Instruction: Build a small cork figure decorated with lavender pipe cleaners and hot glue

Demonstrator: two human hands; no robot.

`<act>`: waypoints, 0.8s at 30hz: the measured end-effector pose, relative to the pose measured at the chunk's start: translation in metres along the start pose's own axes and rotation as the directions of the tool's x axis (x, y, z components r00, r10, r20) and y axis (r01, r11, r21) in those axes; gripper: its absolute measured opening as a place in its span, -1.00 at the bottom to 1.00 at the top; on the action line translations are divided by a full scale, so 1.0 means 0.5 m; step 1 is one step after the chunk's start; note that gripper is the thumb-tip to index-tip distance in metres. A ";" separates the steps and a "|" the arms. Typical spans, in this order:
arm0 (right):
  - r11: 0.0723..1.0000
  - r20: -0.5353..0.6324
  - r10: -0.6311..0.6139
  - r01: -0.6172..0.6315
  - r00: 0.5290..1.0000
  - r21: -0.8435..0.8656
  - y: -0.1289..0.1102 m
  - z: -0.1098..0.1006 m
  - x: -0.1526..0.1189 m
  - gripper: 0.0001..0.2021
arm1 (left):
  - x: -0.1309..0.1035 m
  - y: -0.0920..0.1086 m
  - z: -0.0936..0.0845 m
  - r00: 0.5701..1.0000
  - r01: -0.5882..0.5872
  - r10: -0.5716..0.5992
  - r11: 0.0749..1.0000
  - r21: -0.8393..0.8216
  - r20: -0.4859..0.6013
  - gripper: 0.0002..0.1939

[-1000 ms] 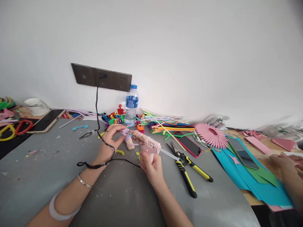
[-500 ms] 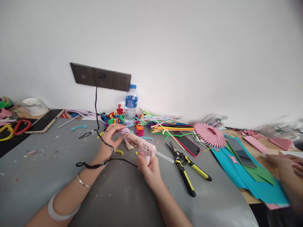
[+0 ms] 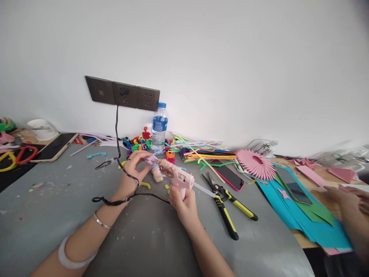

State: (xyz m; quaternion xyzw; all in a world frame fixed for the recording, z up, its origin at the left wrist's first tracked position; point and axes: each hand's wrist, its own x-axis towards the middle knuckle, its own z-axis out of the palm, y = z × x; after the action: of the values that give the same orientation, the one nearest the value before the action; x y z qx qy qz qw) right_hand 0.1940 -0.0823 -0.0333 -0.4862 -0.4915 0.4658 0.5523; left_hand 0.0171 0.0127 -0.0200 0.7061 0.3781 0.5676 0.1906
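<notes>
Between the thumb and fingers of my left hand (image 3: pixel 135 169) is a small fuzzy purple piece (image 3: pixel 150 159). My right hand (image 3: pixel 183 204) grips the handle of a pink glue gun (image 3: pixel 183 179), whose stained front points up and left, close to the purple piece. A clear glue stick (image 3: pixel 204 189) sticks out of the gun's back. Below the nozzle, a pale roll-shaped piece (image 3: pixel 157 174) rests on the grey table (image 3: pixel 138 238). The black cord (image 3: pixel 154 195) runs in front of my left wrist. Small yellow bits lie nearby.
Behind stand a water bottle (image 3: pixel 160 129) and colourful pipe cleaners (image 3: pixel 207 154). Pliers (image 3: pixel 221 200) lie right of the gun, near a pink-edged phone (image 3: pixel 230 176) and a pleated pink paper ring (image 3: pixel 256 164). Another person's hand (image 3: pixel 344 200) is at the far right. Scissors (image 3: pixel 26 154) lie left.
My right hand and the glue gun have moved slightly right and away from the purple piece, showing more of the pale roll. My left hand has barely moved.
</notes>
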 end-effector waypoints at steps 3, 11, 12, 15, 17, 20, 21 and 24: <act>0.999 0.010 0.027 -0.027 1.000 0.025 0.001 -0.001 0.000 -0.52 | 0.000 0.001 -0.001 1.000 -0.002 0.002 1.000 0.000 -0.003 -0.83; 0.998 0.009 0.035 -0.036 0.999 0.053 0.002 -0.003 0.002 -0.44 | 0.000 0.004 -0.003 1.000 -0.015 0.015 1.000 -0.010 0.003 -0.82; 0.998 0.011 0.037 -0.037 0.999 0.056 0.002 -0.003 0.002 -0.43 | 0.001 0.005 -0.002 1.000 -0.013 0.013 1.000 -0.010 0.003 -0.82; 0.998 0.011 0.038 -0.038 0.999 0.055 0.001 -0.003 0.003 -0.43 | 0.001 0.006 -0.002 1.000 -0.002 0.002 1.000 -0.008 0.005 -0.82; 0.998 0.012 0.038 -0.038 0.999 0.052 0.001 -0.003 0.003 -0.45 | 0.000 0.005 -0.003 1.000 0.005 -0.005 1.000 -0.006 0.009 -0.82; 0.998 0.022 0.036 -0.037 0.999 0.052 0.002 -0.002 0.002 -0.48 | -0.001 0.000 -0.002 1.000 0.007 -0.007 1.000 -0.009 0.012 -0.81; 0.998 0.028 0.036 -0.037 0.999 0.052 0.002 -0.002 0.002 -0.49 | -0.002 -0.002 -0.002 1.000 0.007 -0.007 1.000 -0.013 0.009 -0.81; 0.998 0.055 0.029 -0.031 0.998 0.052 0.003 -0.002 0.000 -0.52 | -0.003 -0.007 -0.001 1.000 0.018 -0.018 1.000 -0.015 -0.003 -0.80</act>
State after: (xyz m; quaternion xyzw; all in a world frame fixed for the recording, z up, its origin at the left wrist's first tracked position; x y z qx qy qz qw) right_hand 0.1950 -0.0822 -0.0346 -0.4658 -0.4864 0.5000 0.5445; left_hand 0.0157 0.0138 -0.0231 0.7003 0.3804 0.5699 0.2002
